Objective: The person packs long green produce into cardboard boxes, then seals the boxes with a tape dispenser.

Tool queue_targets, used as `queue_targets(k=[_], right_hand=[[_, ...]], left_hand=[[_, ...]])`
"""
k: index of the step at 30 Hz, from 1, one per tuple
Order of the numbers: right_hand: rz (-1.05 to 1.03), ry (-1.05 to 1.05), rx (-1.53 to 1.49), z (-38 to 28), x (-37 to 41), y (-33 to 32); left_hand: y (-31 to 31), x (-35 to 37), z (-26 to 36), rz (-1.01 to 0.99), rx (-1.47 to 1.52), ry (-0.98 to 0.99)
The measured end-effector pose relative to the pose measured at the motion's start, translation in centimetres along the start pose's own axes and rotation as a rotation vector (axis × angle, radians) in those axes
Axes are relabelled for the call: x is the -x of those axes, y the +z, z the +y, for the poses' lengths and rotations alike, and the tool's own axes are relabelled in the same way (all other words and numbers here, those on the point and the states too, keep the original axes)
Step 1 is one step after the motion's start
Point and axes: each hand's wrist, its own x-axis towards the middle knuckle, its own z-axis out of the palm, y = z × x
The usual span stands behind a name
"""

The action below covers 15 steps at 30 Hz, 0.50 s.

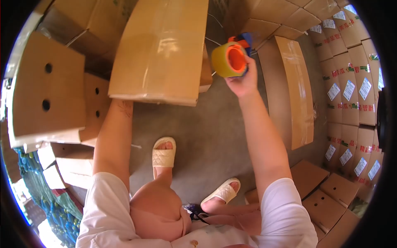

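A closed cardboard box with clear tape along its top fills the upper middle of the head view. My left forearm reaches under its near left edge, and the box hides my left hand and fingers. To the right of the box, my right hand is closed around a tape dispenser with blue and orange parts. It carries a wide yellowish roll of packing tape with an orange core. The roll is apart from the box.
A long taped carton lies on the floor at right. Printed cartons are stacked along the right side. Cartons with round holes stand at left, above blue-green netting. My sandalled feet rest on the grey floor.
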Motion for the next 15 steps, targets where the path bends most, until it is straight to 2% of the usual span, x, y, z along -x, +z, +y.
queue_targets(k=[2, 4, 5, 7, 13, 15], right_hand=[[0.044, -0.050, 0.045, 1.5, -2.5, 0.9], [-0.095, -0.029, 0.046, 2.1, -4.1, 1.2], [-0.087, -0.033, 0.048, 2.5, -4.5, 1.2], [-0.093, 0.025, -0.097, 3.1, -4.9, 1.0], [-0.193, -0.033, -0.113, 5.2, -2.5, -0.9], [-0.213, -0.019, -0.091, 5.4, 0.1, -1.8]], left_hand=[[-0.7, -1.1, -1.1, -0.020, 0.013, -0.032], [-2.0, -1.2, -1.8, -0.041, 0.026, -0.083], [-2.8, -0.7, -2.5, -0.045, 0.031, -0.107], [-3.4, 0.9, -3.1, -0.047, 0.037, -0.151], [0.2, -1.7, -4.5, -0.055, 0.006, -0.242], [0.7, 1.7, -5.5, -0.065, -0.003, -0.272]])
